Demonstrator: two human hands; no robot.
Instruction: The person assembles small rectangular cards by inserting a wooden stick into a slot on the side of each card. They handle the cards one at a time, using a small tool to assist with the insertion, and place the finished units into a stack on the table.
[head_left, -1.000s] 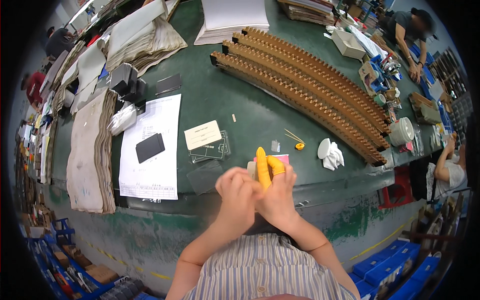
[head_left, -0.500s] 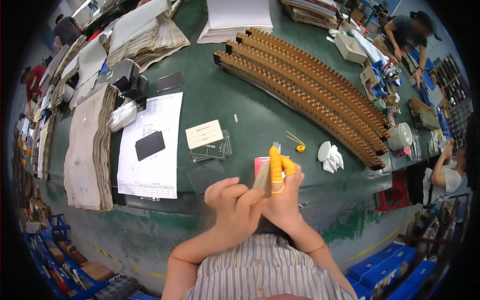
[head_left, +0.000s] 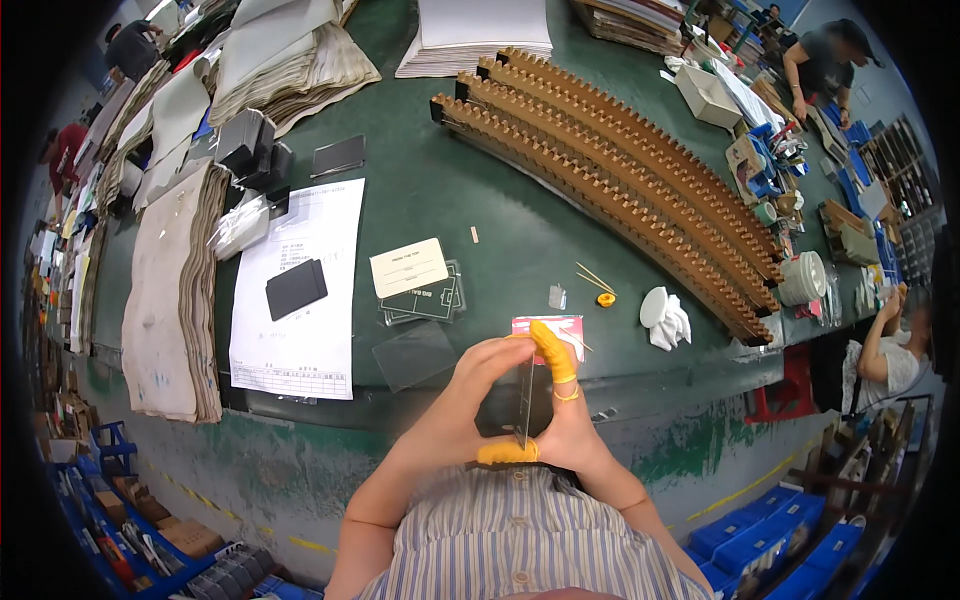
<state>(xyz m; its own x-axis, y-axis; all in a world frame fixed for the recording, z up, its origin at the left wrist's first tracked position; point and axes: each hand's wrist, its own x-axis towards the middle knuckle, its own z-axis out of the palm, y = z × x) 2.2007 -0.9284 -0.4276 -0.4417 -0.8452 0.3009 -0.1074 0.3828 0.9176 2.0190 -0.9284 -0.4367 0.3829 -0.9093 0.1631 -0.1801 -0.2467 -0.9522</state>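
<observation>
My left hand [head_left: 470, 385] and my right hand [head_left: 580, 425] meet at the table's front edge, closed on a thin card [head_left: 526, 400] that stands nearly edge-on between them. Its face cannot be made out. Yellow finger cots cover the index finger and thumb of my right hand. Just beyond my fingertips lies a pink and white card [head_left: 571, 326], partly hidden by them, with a thin stick on it. To the left are a cream card [head_left: 409, 267] on top of dark line-printed cards [head_left: 428, 302], and a dark translucent sheet [head_left: 413, 355].
Rows of brown notched racks [head_left: 600, 170] cross the right side. Wooden sticks [head_left: 597, 278], a yellow finger cot [head_left: 605, 299] and a white cloth [head_left: 670, 325] lie nearer. At left are black cards [head_left: 296, 290] on a printed sheet [head_left: 325, 350] and paper stacks [head_left: 170, 300]. Other people work nearby.
The card has turned from showing its beige face to nearly edge-on. My left hand has opened out around it, and my fingers now grip its top and bottom. More of the pink card shows.
</observation>
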